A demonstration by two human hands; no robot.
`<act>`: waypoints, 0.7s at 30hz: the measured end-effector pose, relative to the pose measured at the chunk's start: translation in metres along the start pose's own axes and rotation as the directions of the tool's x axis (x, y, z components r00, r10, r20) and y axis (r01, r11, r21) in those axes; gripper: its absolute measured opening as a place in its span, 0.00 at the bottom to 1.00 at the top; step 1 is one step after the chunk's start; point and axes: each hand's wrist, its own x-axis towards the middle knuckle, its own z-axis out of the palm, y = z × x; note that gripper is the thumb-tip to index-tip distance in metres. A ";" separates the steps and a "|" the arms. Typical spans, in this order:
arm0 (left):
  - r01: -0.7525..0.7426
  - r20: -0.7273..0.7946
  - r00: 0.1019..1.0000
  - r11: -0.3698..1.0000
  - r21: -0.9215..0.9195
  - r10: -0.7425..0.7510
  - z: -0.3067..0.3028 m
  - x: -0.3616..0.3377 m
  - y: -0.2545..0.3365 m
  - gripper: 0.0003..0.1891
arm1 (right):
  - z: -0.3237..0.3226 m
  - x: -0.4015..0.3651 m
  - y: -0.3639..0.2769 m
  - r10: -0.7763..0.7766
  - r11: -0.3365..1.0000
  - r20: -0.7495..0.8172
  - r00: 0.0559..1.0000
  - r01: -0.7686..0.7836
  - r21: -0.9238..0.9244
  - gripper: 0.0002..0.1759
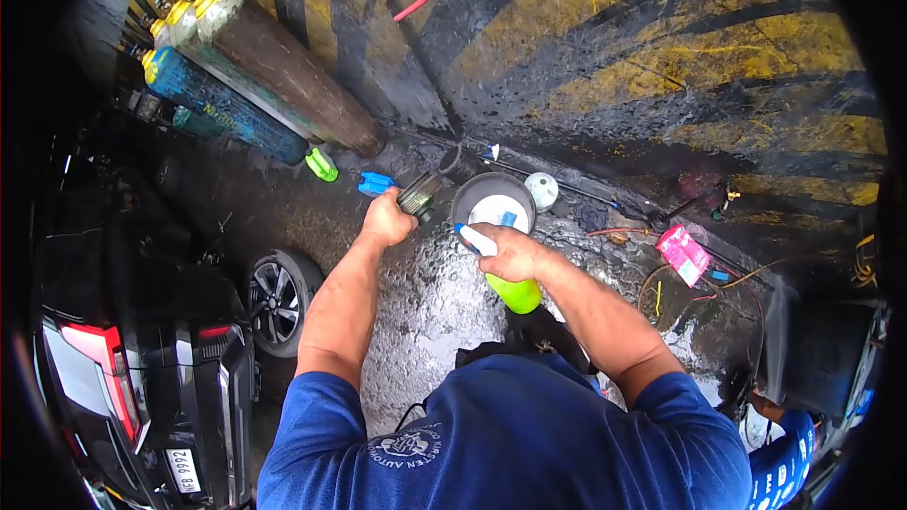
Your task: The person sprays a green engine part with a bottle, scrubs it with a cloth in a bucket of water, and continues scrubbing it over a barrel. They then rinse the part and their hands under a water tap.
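Observation:
My left hand (385,220) grips a dark cylindrical can-like part (419,195), held out over the wet ground. My right hand (507,253) holds a green spray bottle (516,293) with a white and blue trigger head, its nozzle pointing toward the cylindrical part. Just beyond both hands stands a grey bucket (462,199) with something white and blue inside it.
Tall gas cylinders (274,71) lean along the yellow-and-black striped wall. A green object (321,164), a blue object (375,182), a white round lid (542,189) and a pink packet (683,253) lie on the wet pavement. A black car (170,359) is at left. Another person's blue sleeve (782,463) shows at lower right.

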 end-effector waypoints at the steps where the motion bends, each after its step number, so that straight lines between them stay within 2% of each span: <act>1: 0.059 0.007 0.998 0.998 -0.033 -0.059 -0.001 0.014 0.001 0.24 | -0.009 0.009 0.002 -0.085 0.996 -0.059 0.995 0.087 0.031 0.25; 2: 0.120 0.022 0.993 0.983 -0.142 -0.118 -0.002 0.025 0.001 0.22 | -0.020 0.019 0.004 -0.037 0.999 -0.046 0.998 0.038 0.031 0.27; 3: 0.114 0.029 0.993 0.985 -0.127 -0.111 -0.001 0.037 0.000 0.22 | -0.027 0.029 0.007 -0.035 0.998 -0.058 0.998 0.038 0.046 0.27; 4: 0.195 0.047 0.980 0.898 -0.393 -0.192 0.001 0.046 0.000 0.21 | -0.036 0.036 0.005 -0.032 0.998 -0.037 0.999 0.034 0.059 0.27; 5: 0.264 0.089 0.959 0.731 -0.630 -0.270 0.006 0.056 -0.005 0.19 | -0.042 0.044 0.005 -0.028 0.997 -0.011 1.000 0.028 0.069 0.27; 6: 0.283 0.113 0.941 0.562 -0.777 -0.318 0.015 0.070 -0.013 0.16 | -0.044 0.054 0.011 -0.077 0.992 -0.007 0.997 0.078 0.096 0.26; 7: 0.295 0.126 0.939 0.561 -0.773 -0.321 0.015 0.078 -0.010 0.16 | -0.050 0.061 0.007 -0.066 0.992 -0.005 0.998 0.067 0.104 0.26; 9: 0.336 0.199 0.871 0.248 -0.909 -0.449 0.015 0.088 -0.003 0.19 | -0.055 0.075 -0.011 0.051 0.999 0.068 0.996 -0.052 0.004 0.19; 10: 0.304 0.179 0.865 0.207 -0.930 -0.470 0.019 0.095 -0.006 0.17 | -0.051 0.084 -0.009 0.070 0.997 0.086 0.994 -0.068 -0.026 0.26; 11: 0.312 0.184 0.860 0.205 -0.928 -0.476 0.020 0.101 -0.010 0.17 | -0.047 0.091 -0.007 0.075 0.997 0.093 0.993 -0.073 -0.022 0.26; 13: 0.266 0.271 0.831 -0.082 -0.961 -0.486 0.025 0.113 -0.021 0.17 | -0.042 0.102 -0.007 0.021 0.998 0.049 0.999 -0.023 0.050 0.25; 14: 0.287 0.324 0.834 -0.150 -0.946 -0.447 0.025 0.119 -0.029 0.18 | -0.044 0.108 -0.008 0.087 0.996 0.088 0.992 -0.084 -0.035 0.25; 15: 0.294 0.329 0.833 -0.148 -0.944 -0.445 0.027 0.124 -0.037 0.18 | -0.045 0.114 -0.008 0.092 0.996 0.085 0.992 -0.089 -0.031 0.25; 17: 0.207 0.314 0.856 -0.284 -0.936 -0.410 0.024 0.127 -0.044 0.18 | -0.045 0.122 -0.004 0.163 0.986 0.107 0.981 -0.165 0.005 0.25; 18: 0.204 0.319 0.867 -0.312 -0.928 -0.382 0.021 0.129 -0.048 0.20 | -0.042 0.129 0.009 0.086 0.996 0.069 0.994 -0.087 0.004 0.25; 21: 0.213 0.314 0.907 -0.338 -0.917 -0.280 0.005 0.123 -0.054 0.23 | -0.041 0.144 0.015 0.137 0.989 0.038 0.990 -0.135 -0.059 0.26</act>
